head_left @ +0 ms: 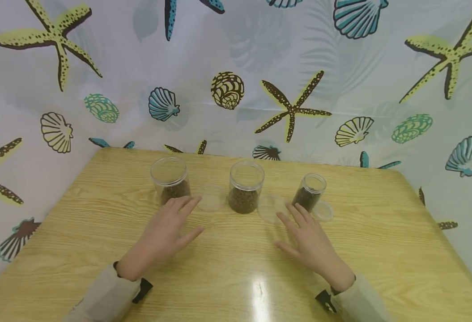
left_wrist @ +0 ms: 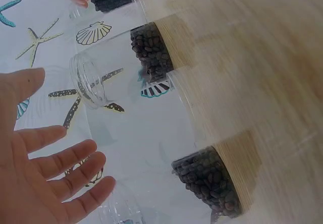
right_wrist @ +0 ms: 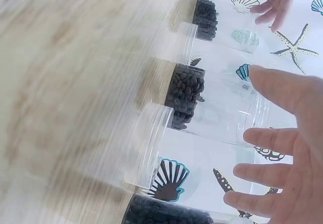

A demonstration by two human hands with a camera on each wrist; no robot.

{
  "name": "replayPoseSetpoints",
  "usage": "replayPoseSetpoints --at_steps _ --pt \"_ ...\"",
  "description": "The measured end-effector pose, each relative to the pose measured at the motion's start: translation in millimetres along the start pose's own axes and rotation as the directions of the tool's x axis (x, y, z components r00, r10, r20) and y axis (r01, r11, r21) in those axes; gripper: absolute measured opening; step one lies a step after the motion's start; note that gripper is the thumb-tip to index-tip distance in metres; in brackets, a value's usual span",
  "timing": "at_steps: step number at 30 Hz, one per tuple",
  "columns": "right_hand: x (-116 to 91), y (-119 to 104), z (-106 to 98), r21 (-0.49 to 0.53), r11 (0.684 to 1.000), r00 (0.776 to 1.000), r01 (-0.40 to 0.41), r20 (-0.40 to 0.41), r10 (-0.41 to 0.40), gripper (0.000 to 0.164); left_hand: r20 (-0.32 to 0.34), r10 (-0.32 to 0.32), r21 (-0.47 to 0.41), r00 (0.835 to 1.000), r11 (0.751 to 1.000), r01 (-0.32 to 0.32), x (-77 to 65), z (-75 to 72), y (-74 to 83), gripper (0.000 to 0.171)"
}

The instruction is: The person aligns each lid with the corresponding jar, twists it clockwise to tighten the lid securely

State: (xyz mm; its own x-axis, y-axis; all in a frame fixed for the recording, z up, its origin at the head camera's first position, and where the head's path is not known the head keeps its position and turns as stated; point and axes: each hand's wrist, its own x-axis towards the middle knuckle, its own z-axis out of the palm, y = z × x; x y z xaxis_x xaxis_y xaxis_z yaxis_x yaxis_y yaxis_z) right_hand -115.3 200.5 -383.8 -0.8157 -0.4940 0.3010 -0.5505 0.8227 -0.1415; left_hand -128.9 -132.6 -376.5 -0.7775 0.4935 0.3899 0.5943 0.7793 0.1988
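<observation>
- Toward the back of the wooden table (head_left: 236, 273), the left jar (head_left: 170, 183), the middle jar (head_left: 245, 190) and the small jar (head_left: 310, 192) are standing upright in a row, clear and open-topped; dark beans (left_wrist: 208, 181) are filling just the lower part of the two wide ones, and the small one is holding something dark too
- From where I'm standing, the walls are looking stiff and slick, glass or hard plastic, I'm unable to say which; each jar is probably weighing little, its load sitting low, loose and ready to spill if tipped
- For a sure hold, I'm favouring the side wall at bean level, thumb opposing fingers; the small jar is inviting a narrower grasp
- Beside them, clear and thin, a first lid (head_left: 210, 198), a second lid (head_left: 271, 210) and a smaller lid (head_left: 323, 211) are lying flat, best pinched by the edge
- Near the left jar the left hand (head_left: 167, 230) is hovering, fingers apart, holding nothing; near the small jar the right hand (head_left: 313, 241) is doing likewise, any contact being hard to tell
- Pale sleeves (head_left: 103, 291) are covering the forearms, and a shell-patterned cloth (head_left: 201, 51) is hanging behind
</observation>
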Motion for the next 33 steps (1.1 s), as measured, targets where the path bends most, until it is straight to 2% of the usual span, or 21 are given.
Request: replayPoseSetpoints --at_steps 3,7,10,16,24,28,33 --pt "0 0 0 0.004 1.0 0.999 0.024 -0.028 -0.024 0.06 -0.033 -0.043 -0.042 0.999 0.998 0.041 -0.5 -0.4 -1.9 0.059" --pt "1 -1 0 0.015 0.999 0.998 0.041 -0.053 -0.04 0.051 -0.021 -0.128 -0.133 0.992 0.983 0.125 -1.4 -1.3 -3.5 0.045" --pt "2 -2 1 0.025 0.999 0.998 0.028 -0.057 -0.027 0.043 -0.026 -0.177 -0.164 0.984 0.972 0.171 -2.9 -1.7 -5.6 0.034" --pt "1 -6 0 0.042 0.998 0.999 -0.046 0.0 0.047 0.037 -0.123 -0.224 -0.178 0.967 0.963 0.201 -6.6 -3.2 -13.7 0.017" --pt "1 -8 0 0.041 0.998 0.998 -0.057 0.02 0.057 0.035 -0.225 -0.279 -0.208 0.933 0.95 0.234 -10.9 -7.7 -31.2 0.015" --pt "1 -8 0 0.042 0.998 0.999 -0.05 0.023 0.049 0.034 -0.232 -0.348 -0.297 0.908 0.915 0.274 -10.5 -11.9 -39.2 0.013" --pt "1 -8 -1 0.047 0.998 0.999 -0.043 0.021 0.042 0.036 -0.156 -0.466 -0.398 0.871 0.837 0.376 -9.2 -13.5 -50.5 0.017"
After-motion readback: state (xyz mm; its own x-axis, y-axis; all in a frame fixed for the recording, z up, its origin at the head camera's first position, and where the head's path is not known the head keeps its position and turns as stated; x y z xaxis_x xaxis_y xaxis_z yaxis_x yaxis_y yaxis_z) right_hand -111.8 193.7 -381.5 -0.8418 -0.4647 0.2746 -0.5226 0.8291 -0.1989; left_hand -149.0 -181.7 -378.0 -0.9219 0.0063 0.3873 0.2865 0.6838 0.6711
